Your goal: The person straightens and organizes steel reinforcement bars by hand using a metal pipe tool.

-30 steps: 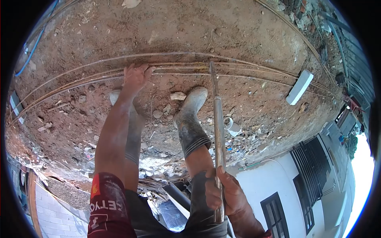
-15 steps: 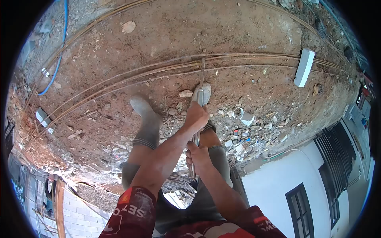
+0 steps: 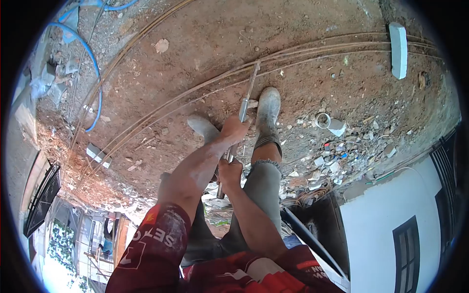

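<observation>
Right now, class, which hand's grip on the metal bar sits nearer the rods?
The left hand's grip: it is on the part of the metal bar closer to the rods, whereas the right hand's grip is nearer the person's body.

On your far left, a blue hose (image 3: 99,80) curves over the ground. To your right, a white cylinder (image 3: 337,128) lies beside scattered rubble (image 3: 334,167); a white wall (image 3: 369,224) with a dark-framed window (image 3: 406,251) stands at your near right.

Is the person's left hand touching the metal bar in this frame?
Touching. The head view shows the left hand closed around the metal bar, which comes out on both sides of the grip.
</observation>
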Available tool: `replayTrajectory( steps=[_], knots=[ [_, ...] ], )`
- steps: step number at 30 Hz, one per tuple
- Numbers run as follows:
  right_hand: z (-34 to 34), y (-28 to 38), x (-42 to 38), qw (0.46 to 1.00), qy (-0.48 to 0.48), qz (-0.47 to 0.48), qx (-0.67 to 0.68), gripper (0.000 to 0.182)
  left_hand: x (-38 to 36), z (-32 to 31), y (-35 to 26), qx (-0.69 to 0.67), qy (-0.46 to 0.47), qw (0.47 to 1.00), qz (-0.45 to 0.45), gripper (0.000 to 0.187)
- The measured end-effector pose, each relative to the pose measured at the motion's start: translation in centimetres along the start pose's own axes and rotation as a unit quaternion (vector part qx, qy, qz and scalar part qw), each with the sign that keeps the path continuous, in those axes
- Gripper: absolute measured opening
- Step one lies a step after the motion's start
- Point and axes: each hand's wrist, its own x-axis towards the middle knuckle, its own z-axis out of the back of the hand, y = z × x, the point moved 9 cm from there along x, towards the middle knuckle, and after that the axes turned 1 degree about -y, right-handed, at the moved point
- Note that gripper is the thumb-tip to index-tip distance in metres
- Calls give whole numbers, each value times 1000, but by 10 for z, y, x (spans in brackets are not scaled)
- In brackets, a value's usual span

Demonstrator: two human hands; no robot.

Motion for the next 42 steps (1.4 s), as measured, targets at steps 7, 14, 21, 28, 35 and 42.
replayTrajectory(
  steps=[7, 14, 21, 28, 35, 42],
  knots=[
    [7, -19, 20, 986, -83, 83, -117, 23, 6, 1, 4, -21, 31, 999, -7, 35],
    [29, 37, 2, 993, 4, 87, -86, 25, -1, 4, -25, 35, -65, 995, -68, 51],
    [133, 133, -19, 983, 172, -38, -59, 26, -57, 1, -34, -134, 11, 989, -69, 55],
    [239, 146, -24, 924, 146, 72, -346, 25, -57, 56, 97, 30, -175, 984, 36, 45],
    [294, 125, -4, 879, -39, 220, -422, 22, -9, 68, 67, 156, -325, 932, -33, 51],
    [292, 68, -2, 983, -24, -37, -176, 22, 80, 97, -23, 318, -434, 826, -168, 75]
  ],
)
